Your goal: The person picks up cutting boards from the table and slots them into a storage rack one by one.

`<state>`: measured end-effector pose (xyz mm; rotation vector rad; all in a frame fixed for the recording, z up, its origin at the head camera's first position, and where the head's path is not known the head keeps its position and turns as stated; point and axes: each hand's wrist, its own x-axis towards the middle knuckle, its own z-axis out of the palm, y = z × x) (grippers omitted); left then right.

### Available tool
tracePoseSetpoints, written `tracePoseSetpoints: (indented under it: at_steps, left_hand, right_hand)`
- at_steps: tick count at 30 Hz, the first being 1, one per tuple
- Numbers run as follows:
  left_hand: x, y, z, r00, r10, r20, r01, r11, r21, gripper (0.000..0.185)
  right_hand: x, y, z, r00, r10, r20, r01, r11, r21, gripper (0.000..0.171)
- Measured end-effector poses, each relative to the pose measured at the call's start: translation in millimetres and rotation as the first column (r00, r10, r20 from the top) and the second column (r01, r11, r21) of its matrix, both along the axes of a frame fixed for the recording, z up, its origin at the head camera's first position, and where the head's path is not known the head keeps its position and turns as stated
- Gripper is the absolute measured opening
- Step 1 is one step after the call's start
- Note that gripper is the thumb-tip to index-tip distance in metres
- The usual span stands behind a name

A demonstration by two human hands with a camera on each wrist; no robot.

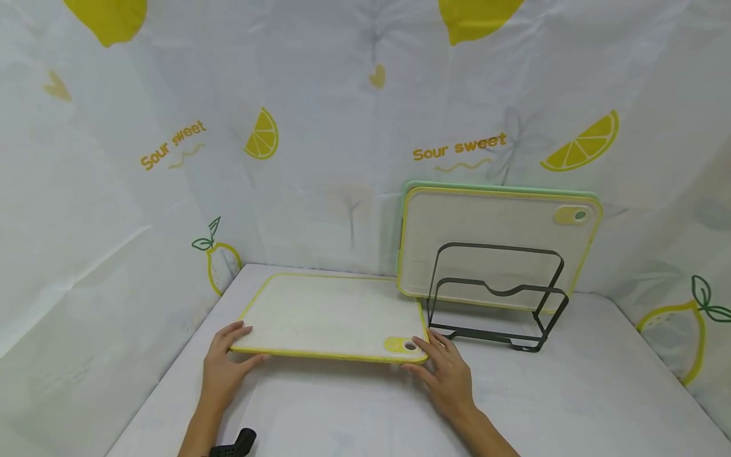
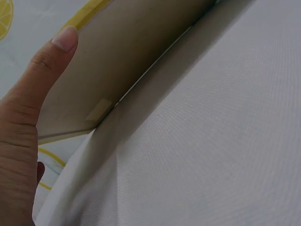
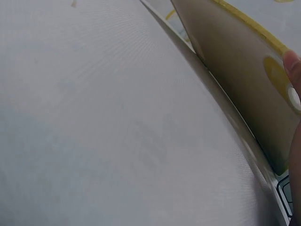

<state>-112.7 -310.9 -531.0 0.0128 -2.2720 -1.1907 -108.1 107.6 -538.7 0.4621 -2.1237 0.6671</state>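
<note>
Head view only: rack (image 1: 495, 298), 2 boards (image 1: 497, 244).

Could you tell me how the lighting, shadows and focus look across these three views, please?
Head view: soft, even light, no glare, wide-angle bending at the edges. Left wrist view: the left hand is close and soft-focused, and the cutting board throws a dark shadow band on the table. Right wrist view: dim, the board's underside shaded.
</note>
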Motion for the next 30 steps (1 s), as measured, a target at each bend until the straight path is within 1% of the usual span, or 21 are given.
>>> tracePoseSetpoints:
  at_steps: [3, 7, 11, 15, 20, 25, 27, 30]
  left_hand:
    - [-0.7, 0.3, -2.2, 0.999, -0.008, -0.043, 0.007, 1.000, -0.026, 0.061]
    - [-0.5, 0.9, -2.9, 0.993, -0.009, -0.119, 0.002, 0.999, -0.055, 0.059]
    - [-0.1, 1.6, -2.2, 0.984, -0.015, -0.177, 0.004, 0.998, -0.064, 0.058]
    - [0.4, 2.6, -0.2, 0.969, -0.026, -0.244, 0.009, 0.998, -0.070, 0.058]
    - [0.1, 1.9, -0.3, 0.946, -0.038, -0.321, 0.004, 0.994, -0.106, 0.060]
    - [-0.9, 0.3, -1.7, 0.926, -0.044, -0.374, -0.021, 0.985, -0.168, 0.061]
    - [-1.2, 0.1, -2.1, 0.925, -0.038, -0.379, -0.040, 0.980, -0.197, 0.062]
    - [-1.5, 0.8, -1.6, 0.919, -0.031, -0.392, -0.065, 0.971, -0.228, 0.062]
  right_hand:
    - [-0.2, 0.6, 0.5, 1.000, -0.006, -0.007, 0.006, 1.000, 0.014, 0.061]
    - [0.6, 0.7, 1.0, 1.000, -0.009, -0.012, 0.009, 1.000, 0.018, 0.061]
    - [0.2, 1.2, 0.9, 1.000, -0.002, -0.029, 0.002, 1.000, -0.008, 0.060]
    - [-0.9, 1.3, 0.7, 0.999, 0.009, -0.041, -0.011, 0.999, -0.048, 0.058]
    - [-0.7, 0.7, 0.7, 0.998, 0.036, -0.042, -0.040, 0.994, -0.097, 0.055]
    - [0.5, 0.0, 1.2, 0.997, 0.056, -0.050, -0.063, 0.986, -0.152, 0.054]
    - [0.3, 0.0, 1.3, 0.997, 0.057, -0.054, -0.065, 0.984, -0.169, 0.055]
    - [-0.8, 0.1, 1.2, 0.996, 0.070, -0.047, -0.079, 0.976, -0.201, 0.061]
